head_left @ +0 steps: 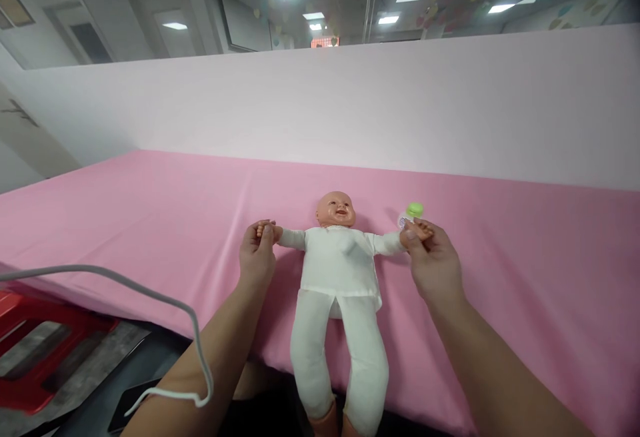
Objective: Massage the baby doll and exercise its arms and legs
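A baby doll (341, 260) in a white top and white trousers lies on its back on the pink sheet (190, 204), its arms stretched out to both sides. My left hand (257, 254) is closed around the doll's hand on the left, thumb on top. On the other side, my right hand (436, 260) grips the doll's other hand between thumb and fingers. Just behind my right hand stands a small clear bottle with a green cap (415, 210), partly hidden by the fingers. The doll's feet reach past the sheet's front edge.
A white wall (350, 104) with glass above it runs along the back. A pale cable (150, 294) loops over my left forearm. At the lower left are a red plastic stool (30, 350) and a dark flat object (131, 405) near my lap.
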Action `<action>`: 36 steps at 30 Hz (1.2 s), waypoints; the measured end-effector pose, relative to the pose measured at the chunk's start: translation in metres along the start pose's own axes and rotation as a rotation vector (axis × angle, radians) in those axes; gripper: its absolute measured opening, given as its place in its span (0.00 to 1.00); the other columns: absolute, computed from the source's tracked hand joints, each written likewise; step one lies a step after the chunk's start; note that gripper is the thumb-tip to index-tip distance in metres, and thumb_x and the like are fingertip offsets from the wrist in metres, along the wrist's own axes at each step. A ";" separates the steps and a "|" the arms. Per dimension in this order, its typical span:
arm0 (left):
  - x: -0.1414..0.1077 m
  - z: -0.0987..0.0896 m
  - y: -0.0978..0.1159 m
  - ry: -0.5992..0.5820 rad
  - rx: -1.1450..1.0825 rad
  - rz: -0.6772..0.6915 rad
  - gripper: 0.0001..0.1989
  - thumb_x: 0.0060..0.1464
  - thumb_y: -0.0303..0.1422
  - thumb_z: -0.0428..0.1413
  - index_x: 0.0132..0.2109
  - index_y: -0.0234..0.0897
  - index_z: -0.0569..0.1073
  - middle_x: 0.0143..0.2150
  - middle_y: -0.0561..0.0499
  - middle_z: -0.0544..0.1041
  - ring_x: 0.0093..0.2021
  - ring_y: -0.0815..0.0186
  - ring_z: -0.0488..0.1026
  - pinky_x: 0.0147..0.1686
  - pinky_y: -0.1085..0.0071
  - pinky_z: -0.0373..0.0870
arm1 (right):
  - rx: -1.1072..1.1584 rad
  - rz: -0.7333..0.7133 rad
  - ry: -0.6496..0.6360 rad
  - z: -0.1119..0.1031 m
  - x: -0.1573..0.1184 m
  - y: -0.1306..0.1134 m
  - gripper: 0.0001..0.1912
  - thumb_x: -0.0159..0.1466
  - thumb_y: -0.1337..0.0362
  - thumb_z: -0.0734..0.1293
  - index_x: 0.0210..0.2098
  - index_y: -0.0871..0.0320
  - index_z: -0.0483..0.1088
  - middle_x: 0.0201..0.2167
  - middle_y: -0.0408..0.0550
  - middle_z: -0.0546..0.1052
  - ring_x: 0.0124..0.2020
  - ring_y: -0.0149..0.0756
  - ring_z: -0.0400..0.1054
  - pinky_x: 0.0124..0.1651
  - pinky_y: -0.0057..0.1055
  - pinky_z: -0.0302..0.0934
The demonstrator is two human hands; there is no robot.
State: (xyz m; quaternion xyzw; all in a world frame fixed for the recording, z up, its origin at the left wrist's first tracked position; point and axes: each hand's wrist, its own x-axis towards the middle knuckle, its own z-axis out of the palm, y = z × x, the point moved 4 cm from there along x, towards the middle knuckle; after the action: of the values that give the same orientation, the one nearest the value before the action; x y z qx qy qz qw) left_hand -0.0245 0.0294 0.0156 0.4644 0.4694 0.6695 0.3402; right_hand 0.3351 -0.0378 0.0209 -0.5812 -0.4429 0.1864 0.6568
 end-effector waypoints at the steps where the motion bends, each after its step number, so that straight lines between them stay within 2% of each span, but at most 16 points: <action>1: -0.005 0.004 0.004 -0.059 0.054 0.065 0.15 0.66 0.43 0.58 0.53 0.41 0.77 0.57 0.43 0.79 0.58 0.56 0.76 0.58 0.55 0.75 | -0.039 -0.053 -0.039 0.004 -0.006 -0.007 0.22 0.66 0.51 0.72 0.57 0.51 0.75 0.55 0.51 0.80 0.57 0.48 0.75 0.64 0.54 0.67; 3: -0.018 0.013 0.012 -0.187 0.187 0.186 0.16 0.66 0.42 0.58 0.57 0.42 0.77 0.55 0.45 0.80 0.56 0.57 0.77 0.57 0.57 0.75 | -0.092 -0.136 -0.136 0.013 -0.019 -0.018 0.21 0.66 0.54 0.72 0.58 0.50 0.75 0.53 0.50 0.81 0.55 0.47 0.77 0.62 0.52 0.69; 6: -0.037 0.028 0.024 -0.414 0.378 0.386 0.19 0.65 0.35 0.58 0.61 0.44 0.75 0.51 0.47 0.82 0.52 0.58 0.80 0.56 0.57 0.75 | -0.166 -0.326 -0.331 0.028 -0.034 -0.027 0.18 0.66 0.61 0.71 0.56 0.49 0.78 0.52 0.49 0.82 0.54 0.46 0.77 0.60 0.48 0.71; 9: -0.052 0.040 0.033 -0.618 0.441 0.507 0.20 0.62 0.30 0.58 0.60 0.44 0.77 0.58 0.45 0.81 0.60 0.54 0.77 0.63 0.52 0.71 | -0.236 -0.495 -0.499 0.039 -0.044 -0.029 0.20 0.64 0.68 0.68 0.54 0.47 0.80 0.56 0.48 0.80 0.59 0.46 0.75 0.63 0.48 0.70; 12: -0.055 0.046 0.035 -0.733 0.460 0.480 0.19 0.63 0.30 0.58 0.59 0.45 0.79 0.61 0.44 0.79 0.65 0.52 0.73 0.69 0.47 0.63 | -0.339 -0.591 -0.589 0.044 -0.049 -0.028 0.24 0.63 0.73 0.66 0.54 0.46 0.80 0.57 0.46 0.80 0.62 0.48 0.71 0.64 0.51 0.69; 16: -0.056 0.051 0.032 -0.835 0.568 0.465 0.20 0.64 0.32 0.57 0.61 0.47 0.78 0.63 0.47 0.78 0.69 0.52 0.69 0.73 0.45 0.55 | -0.481 -0.660 -0.658 0.048 -0.052 -0.029 0.26 0.62 0.75 0.66 0.54 0.46 0.81 0.56 0.47 0.80 0.63 0.52 0.70 0.64 0.55 0.69; 22: -0.059 0.054 0.035 -0.900 0.584 0.438 0.19 0.65 0.31 0.56 0.60 0.49 0.78 0.64 0.49 0.77 0.70 0.53 0.68 0.73 0.46 0.53 | -0.583 -0.722 -0.712 0.054 -0.058 -0.032 0.30 0.60 0.77 0.66 0.56 0.47 0.80 0.57 0.48 0.80 0.65 0.54 0.67 0.65 0.56 0.67; 25: -0.058 0.054 0.036 -0.835 0.505 0.385 0.17 0.63 0.32 0.59 0.57 0.47 0.81 0.62 0.47 0.79 0.68 0.52 0.70 0.73 0.46 0.54 | -0.530 -0.698 -0.693 0.053 -0.057 -0.031 0.28 0.61 0.76 0.65 0.56 0.47 0.80 0.57 0.48 0.80 0.66 0.53 0.67 0.65 0.56 0.67; 28: -0.054 0.047 0.035 -0.617 0.391 0.298 0.16 0.61 0.33 0.62 0.56 0.45 0.81 0.57 0.45 0.81 0.62 0.51 0.75 0.69 0.50 0.62 | -0.374 -0.597 -0.610 0.048 -0.051 -0.031 0.24 0.64 0.72 0.65 0.55 0.48 0.80 0.56 0.47 0.80 0.63 0.50 0.71 0.65 0.54 0.67; 32: -0.040 0.030 0.028 -0.261 0.308 0.120 0.16 0.60 0.34 0.63 0.55 0.44 0.80 0.48 0.47 0.83 0.50 0.55 0.80 0.57 0.58 0.74 | -0.130 -0.262 -0.399 0.033 -0.034 -0.027 0.18 0.65 0.62 0.70 0.54 0.50 0.79 0.51 0.49 0.83 0.53 0.46 0.77 0.60 0.48 0.71; 36: -0.020 0.011 0.016 -0.014 0.132 -0.007 0.12 0.61 0.33 0.62 0.52 0.42 0.79 0.54 0.46 0.81 0.56 0.57 0.77 0.58 0.61 0.73 | 0.072 0.045 -0.146 0.012 -0.012 -0.016 0.21 0.62 0.53 0.75 0.52 0.53 0.78 0.51 0.51 0.82 0.53 0.45 0.77 0.61 0.47 0.70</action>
State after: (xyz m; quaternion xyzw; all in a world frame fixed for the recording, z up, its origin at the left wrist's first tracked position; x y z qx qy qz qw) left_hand -0.0082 0.0099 0.0266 0.4887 0.5120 0.6326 0.3145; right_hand 0.3152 -0.0436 0.0303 -0.5520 -0.4695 0.2587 0.6387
